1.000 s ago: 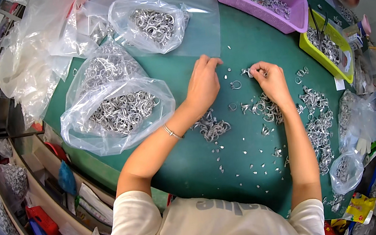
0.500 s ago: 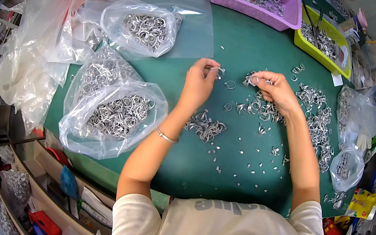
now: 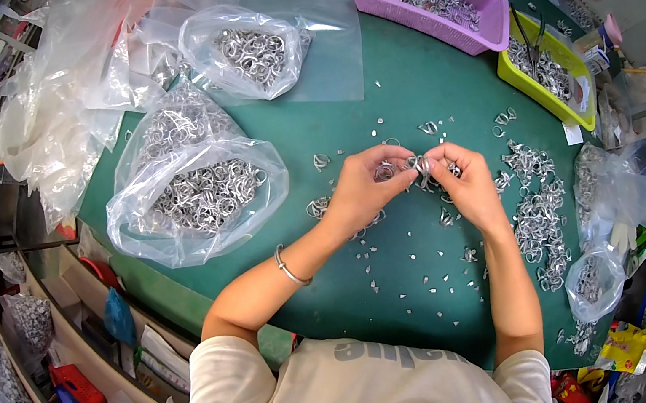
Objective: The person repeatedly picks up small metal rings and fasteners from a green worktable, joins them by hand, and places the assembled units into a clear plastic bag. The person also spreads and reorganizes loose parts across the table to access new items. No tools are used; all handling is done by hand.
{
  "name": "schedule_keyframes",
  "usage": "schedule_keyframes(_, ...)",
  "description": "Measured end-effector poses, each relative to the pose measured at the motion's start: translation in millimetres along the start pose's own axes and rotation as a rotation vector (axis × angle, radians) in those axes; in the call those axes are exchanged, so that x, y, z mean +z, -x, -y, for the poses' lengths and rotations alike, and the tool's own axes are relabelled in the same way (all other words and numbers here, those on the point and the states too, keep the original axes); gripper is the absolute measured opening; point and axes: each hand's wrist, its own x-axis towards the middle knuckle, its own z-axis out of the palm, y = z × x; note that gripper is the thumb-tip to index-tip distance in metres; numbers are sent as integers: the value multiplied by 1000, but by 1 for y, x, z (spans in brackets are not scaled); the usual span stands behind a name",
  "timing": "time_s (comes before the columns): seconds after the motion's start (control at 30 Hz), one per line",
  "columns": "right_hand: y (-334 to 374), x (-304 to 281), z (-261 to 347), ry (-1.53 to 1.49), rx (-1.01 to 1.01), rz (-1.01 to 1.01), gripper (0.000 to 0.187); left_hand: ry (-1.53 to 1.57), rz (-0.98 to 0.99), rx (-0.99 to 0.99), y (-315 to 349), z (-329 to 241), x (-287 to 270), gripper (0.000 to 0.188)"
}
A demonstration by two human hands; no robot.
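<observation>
Head view: metal ring [image 3: 417, 163] between both grips

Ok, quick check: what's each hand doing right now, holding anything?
Left hand: fingers closed, pinching a small metal ring.
Right hand: fingers closed, pinching the same ring from the other side.

1. Small metal ring [image 3: 418, 164]: silvery, shiny, pinched between fingers of left hand [image 3: 362, 191] and right hand [image 3: 465, 182], raised just above the green bench [image 3: 399, 95].
2. Exact shape too small to tell.
3. Loose rings [image 3: 538, 208]: same silvery kind, scattered and heaped on bench to the right, just beside right hand.
</observation>
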Motion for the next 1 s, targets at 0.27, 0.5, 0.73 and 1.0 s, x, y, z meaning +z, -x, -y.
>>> schedule_keyframes(0.27,10,-1,1,611,-76,-203,11,656,-84,54,6,0,-7,20)
schedule_keyframes(0.5,-18,17,-8,748,-186,-119,18,743,-57,-217,15,19,-35,21)
schedule_keyframes(0.73,-45,32,-32,775,-211,2,9,760,-75,-440,48,2,-10,22)
schedule_keyframes(1.0,-43,23,-34,709,-225,62,8,343,-78,-167,61,13,-18,21)
